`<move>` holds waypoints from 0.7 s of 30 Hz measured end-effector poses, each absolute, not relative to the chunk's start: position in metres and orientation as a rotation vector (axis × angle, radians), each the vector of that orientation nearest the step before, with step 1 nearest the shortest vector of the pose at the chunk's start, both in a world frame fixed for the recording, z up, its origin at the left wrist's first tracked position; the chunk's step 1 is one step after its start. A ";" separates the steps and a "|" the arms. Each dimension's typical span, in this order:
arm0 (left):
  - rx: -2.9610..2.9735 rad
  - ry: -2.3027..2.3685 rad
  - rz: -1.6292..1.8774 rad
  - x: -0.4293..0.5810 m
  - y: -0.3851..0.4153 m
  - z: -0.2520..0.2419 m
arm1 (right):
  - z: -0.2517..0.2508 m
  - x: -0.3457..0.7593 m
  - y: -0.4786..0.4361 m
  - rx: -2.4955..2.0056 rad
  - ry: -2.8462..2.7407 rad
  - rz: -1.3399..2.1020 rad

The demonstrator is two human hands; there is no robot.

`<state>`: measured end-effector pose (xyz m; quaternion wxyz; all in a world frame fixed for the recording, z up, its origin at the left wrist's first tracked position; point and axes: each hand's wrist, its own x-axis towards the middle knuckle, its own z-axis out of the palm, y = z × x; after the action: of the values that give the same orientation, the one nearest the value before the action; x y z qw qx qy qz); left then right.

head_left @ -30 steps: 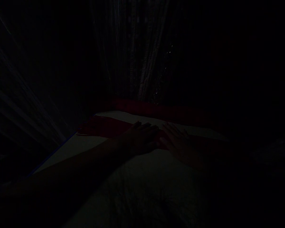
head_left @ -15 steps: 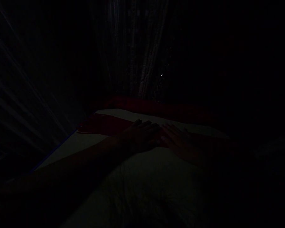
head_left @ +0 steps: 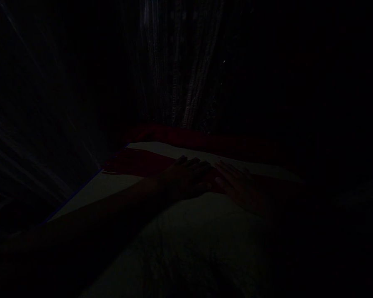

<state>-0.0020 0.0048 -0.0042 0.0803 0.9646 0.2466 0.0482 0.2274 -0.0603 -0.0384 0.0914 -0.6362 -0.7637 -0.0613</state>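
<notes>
Dark-grey, vertically streaked material (head_left: 189, 82) rises in gloom beyond a pale, flat surface (head_left: 199, 211). Across that surface runs a broad band of deep-red, cloth-like material (head_left: 133, 162). On this band the left hand (head_left: 186, 179) and the right hand (head_left: 240, 188) lie just beside each other, palms down, fingers stretched flat. A thin, straight blue edge (head_left: 77, 191) borders the surface's left side.

Rm v. dark, w/ curtain-like folds (head_left: 189, 91) at back, streaky surface (head_left: 27, 157) on L.
</notes>
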 end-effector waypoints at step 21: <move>2.886 0.737 0.154 -0.003 0.007 -0.007 | -0.033 0.222 -0.061 -1.909 -2.200 -0.237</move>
<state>-0.0031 0.0068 -0.0071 0.0795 0.9646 0.2462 0.0515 0.2218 -0.0608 -0.0332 0.1094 -0.6494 -0.7482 -0.0807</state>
